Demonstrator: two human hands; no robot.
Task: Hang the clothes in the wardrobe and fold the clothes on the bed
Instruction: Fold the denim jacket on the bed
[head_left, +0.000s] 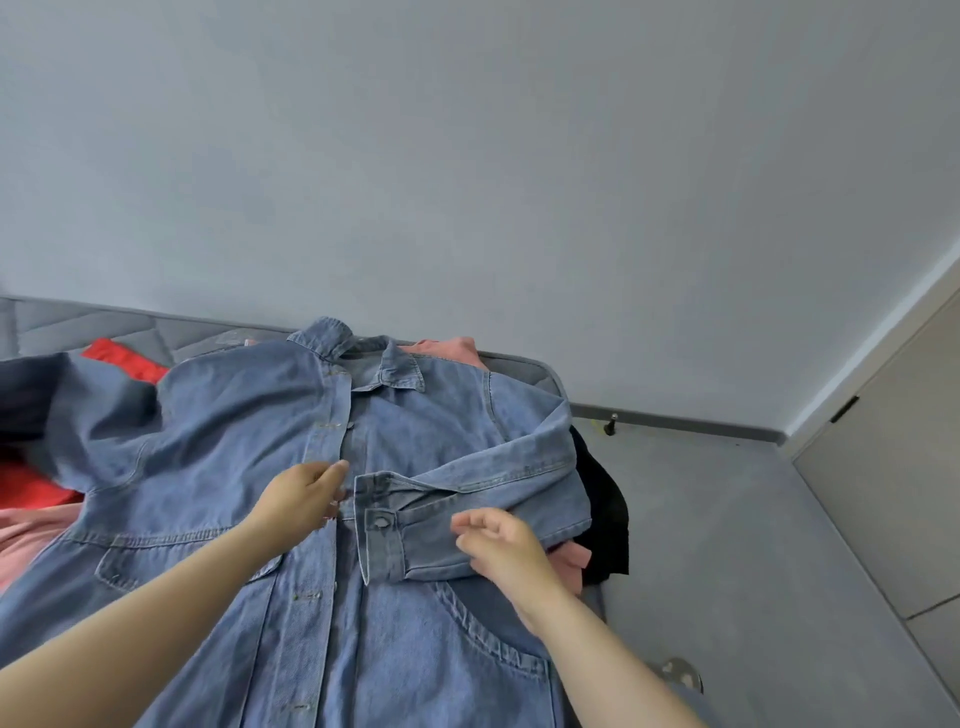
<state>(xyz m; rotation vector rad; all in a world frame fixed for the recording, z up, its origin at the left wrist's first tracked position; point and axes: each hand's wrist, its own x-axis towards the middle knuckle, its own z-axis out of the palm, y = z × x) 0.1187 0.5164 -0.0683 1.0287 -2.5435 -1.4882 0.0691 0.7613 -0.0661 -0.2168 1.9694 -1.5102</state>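
A blue denim shirt (228, 447) lies spread front-up on the grey bed (156, 332), collar toward the wall. Its right sleeve (467, 499) is folded across the chest, cuff near the button placket. My left hand (306, 493) rests on the placket at mid-chest, fingers fairly straight. My right hand (498, 545) lies on the folded sleeve just right of the cuff, fingers loosely curled; no fabric is plainly pinched. The shirt's left sleeve spreads out toward the left edge.
Red cloth (124, 358), pink clothes (31, 535) and a black garment (602, 509) lie under and around the shirt. Grey floor (753, 545) runs along the bed's right side. A door (893, 467) stands at the far right, a grey wall behind.
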